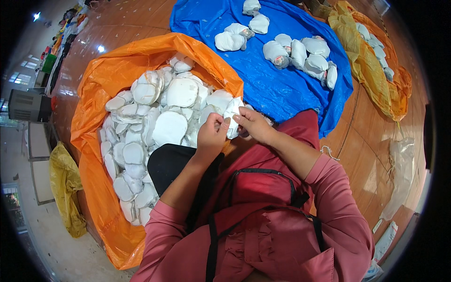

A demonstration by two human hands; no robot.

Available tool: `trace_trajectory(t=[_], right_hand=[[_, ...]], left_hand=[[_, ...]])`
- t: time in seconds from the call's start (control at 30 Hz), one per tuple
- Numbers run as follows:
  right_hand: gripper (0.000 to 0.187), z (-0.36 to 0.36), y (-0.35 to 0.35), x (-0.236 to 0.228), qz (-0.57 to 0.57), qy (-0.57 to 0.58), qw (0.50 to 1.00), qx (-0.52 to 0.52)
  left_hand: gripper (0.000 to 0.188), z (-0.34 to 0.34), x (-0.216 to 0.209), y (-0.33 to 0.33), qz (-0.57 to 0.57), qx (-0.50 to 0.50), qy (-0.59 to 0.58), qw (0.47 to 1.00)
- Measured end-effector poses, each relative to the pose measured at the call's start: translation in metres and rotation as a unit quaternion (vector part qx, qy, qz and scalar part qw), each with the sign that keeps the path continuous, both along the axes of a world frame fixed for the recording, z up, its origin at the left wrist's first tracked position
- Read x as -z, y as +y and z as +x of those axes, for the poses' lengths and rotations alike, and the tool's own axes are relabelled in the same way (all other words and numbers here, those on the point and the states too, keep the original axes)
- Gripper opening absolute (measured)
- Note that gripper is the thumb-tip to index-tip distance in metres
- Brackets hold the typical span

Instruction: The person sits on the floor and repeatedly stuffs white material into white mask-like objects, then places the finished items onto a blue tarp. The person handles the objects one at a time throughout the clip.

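In front of my lap, both hands grip one white padded piece (231,112), which looks like a small stack or bundle of pads. My left hand (212,134) has its fingers curled closed at the lower left edge, thumb against the piece. From the other side, my right hand (256,124) pinches it between thumb and fingers. Just left of my hands lies a heap of loose white oval pads (170,128) in a spread orange sack (101,89). What lies beneath the held piece is partly hidden by my hands.
Beyond my hands, a blue sheet (263,84) carries several white bundles (315,63). At the far right, yellow and orange sacking (361,66) holds more white pieces. A yellow sack (66,188) lies at the left, and clear plastic (401,164) on the tiled floor at the right.
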State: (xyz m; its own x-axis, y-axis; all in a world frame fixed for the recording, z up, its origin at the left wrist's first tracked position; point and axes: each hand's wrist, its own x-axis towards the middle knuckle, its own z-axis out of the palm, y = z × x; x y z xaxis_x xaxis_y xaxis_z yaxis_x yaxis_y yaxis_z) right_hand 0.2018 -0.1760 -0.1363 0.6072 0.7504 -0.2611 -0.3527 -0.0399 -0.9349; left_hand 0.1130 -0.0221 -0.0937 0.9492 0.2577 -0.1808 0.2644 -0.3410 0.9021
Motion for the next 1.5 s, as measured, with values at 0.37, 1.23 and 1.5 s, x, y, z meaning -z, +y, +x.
trace_trajectory(t=[0.37,1.23,1.5], right_hand=[[0.020,-0.005,0.000,-0.006,-0.011,-0.151,0.987,-0.056],[0.031,-0.010,0.004,-0.011,-0.037,-0.060,0.997,-0.044],[0.037,-0.003,-0.009,0.002,-0.063,-0.194,0.978,-0.038]], left_hand=[[0.025,-0.001,0.008,0.000,0.153,0.034,-0.102,0.982],[0.027,-0.004,0.013,0.004,0.120,0.026,-0.042,0.992],[0.029,-0.002,0.011,-0.002,0.107,0.054,-0.063,0.991]])
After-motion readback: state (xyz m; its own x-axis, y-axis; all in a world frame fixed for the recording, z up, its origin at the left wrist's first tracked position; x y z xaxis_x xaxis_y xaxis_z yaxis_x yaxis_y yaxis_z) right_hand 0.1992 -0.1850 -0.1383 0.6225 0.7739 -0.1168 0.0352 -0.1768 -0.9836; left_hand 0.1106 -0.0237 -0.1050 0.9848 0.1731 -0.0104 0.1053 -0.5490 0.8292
